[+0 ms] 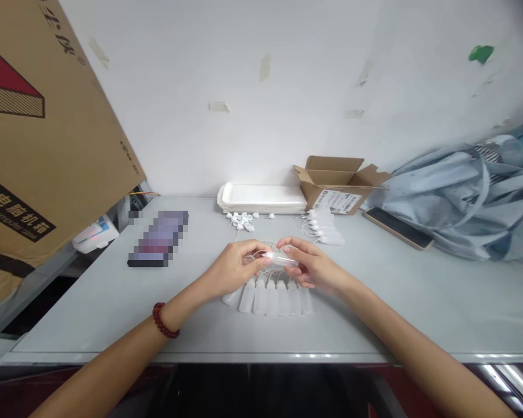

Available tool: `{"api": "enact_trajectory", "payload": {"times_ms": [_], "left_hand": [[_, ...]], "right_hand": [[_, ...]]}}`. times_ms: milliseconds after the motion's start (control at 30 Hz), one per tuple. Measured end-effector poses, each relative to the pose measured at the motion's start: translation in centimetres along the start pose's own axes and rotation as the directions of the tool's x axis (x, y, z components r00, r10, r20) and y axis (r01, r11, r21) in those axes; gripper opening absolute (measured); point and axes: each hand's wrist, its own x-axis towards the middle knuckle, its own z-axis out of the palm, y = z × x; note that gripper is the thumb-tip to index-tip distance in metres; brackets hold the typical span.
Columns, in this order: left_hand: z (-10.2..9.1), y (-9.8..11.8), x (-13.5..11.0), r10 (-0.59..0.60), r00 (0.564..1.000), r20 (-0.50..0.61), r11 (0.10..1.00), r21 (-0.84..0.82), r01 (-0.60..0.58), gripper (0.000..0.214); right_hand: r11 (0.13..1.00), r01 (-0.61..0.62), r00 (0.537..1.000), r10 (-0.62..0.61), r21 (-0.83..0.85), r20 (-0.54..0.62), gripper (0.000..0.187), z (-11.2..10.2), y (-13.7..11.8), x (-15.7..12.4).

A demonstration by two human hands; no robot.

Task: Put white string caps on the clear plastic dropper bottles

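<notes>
A small translucent plastic bottle (282, 259) lies sideways in the air above the table, its white cap (268, 255) pointing left. My right hand (309, 262) grips the bottle's body between thumb and fingers. At the other end, my left hand (237, 264) pinches the cap, partly hiding it. Just below both hands, a row of several similar bottles (271, 299) rests on the table with thin cords at their tops. More capped bottles (325, 226) lie in a stack behind my right hand. Several loose white caps (242, 219) are scattered behind my left hand.
A white stack of flat packs (264, 198) lies against the wall beside an open cardboard box (335, 183). On the right are a phone (398, 227) and grey-blue fabric (453, 191). A blurred-out dark device (159, 238) and a large carton (52, 145) stand left.
</notes>
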Motion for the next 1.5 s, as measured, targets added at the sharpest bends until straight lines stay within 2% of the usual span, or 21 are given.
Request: {"api": "enact_trajectory", "payload": {"times_ms": [133,267,367,567,767,867,967,1067,1233,1500], "left_hand": [[0.0,0.2,0.0,-0.010,1.000,-0.002,1.000,-0.015,0.010,0.025],[0.0,0.4,0.0,-0.087,0.994,0.066,0.995,-0.047,0.090,0.032],[0.0,0.6,0.0,-0.100,0.990,0.094,0.993,-0.054,0.106,0.033],[0.0,0.4,-0.1,-0.066,0.994,0.082,0.995,-0.067,0.072,0.023],[0.1,0.1,-0.4,-0.030,0.998,0.050,0.999,-0.024,0.031,0.023],[0.2,0.2,-0.4,-0.046,0.998,0.031,0.999,-0.022,0.047,0.024],[0.1,0.1,-0.2,-0.071,0.997,0.003,0.997,-0.033,0.071,0.026],[-0.1,-0.1,0.0,-0.112,0.994,-0.007,0.993,-0.034,0.112,0.031],[-0.1,0.0,-0.2,-0.153,0.988,0.031,0.987,0.043,0.152,0.039],[-0.5,0.3,-0.3,-0.094,0.995,0.016,0.995,0.038,0.094,0.035]], "right_hand": [[1.000,0.008,1.000,-0.008,-0.021,-0.022,0.030,0.1,0.0,0.0],[0.999,0.012,1.000,-0.013,-0.053,-0.020,0.030,0.3,-0.2,-0.1],[0.997,0.015,1.000,-0.016,-0.071,-0.016,0.029,0.4,-0.3,-0.1],[0.997,0.004,1.000,-0.006,-0.071,-0.025,0.032,0.3,-0.4,-0.2],[0.997,0.010,1.000,-0.012,-0.071,-0.025,0.032,0.4,-0.2,-0.1],[0.984,0.083,0.994,-0.093,-0.158,-0.055,0.032,0.5,0.0,0.2],[0.917,0.173,0.972,-0.219,-0.361,-0.091,0.032,0.5,0.1,0.4],[0.853,0.178,0.949,-0.281,-0.490,-0.145,0.033,0.6,0.2,0.4],[0.837,0.209,0.920,-0.343,-0.506,-0.188,0.033,1.0,0.4,0.5],[0.827,0.236,0.904,-0.379,-0.511,-0.197,0.032,1.3,0.6,0.6]]}}
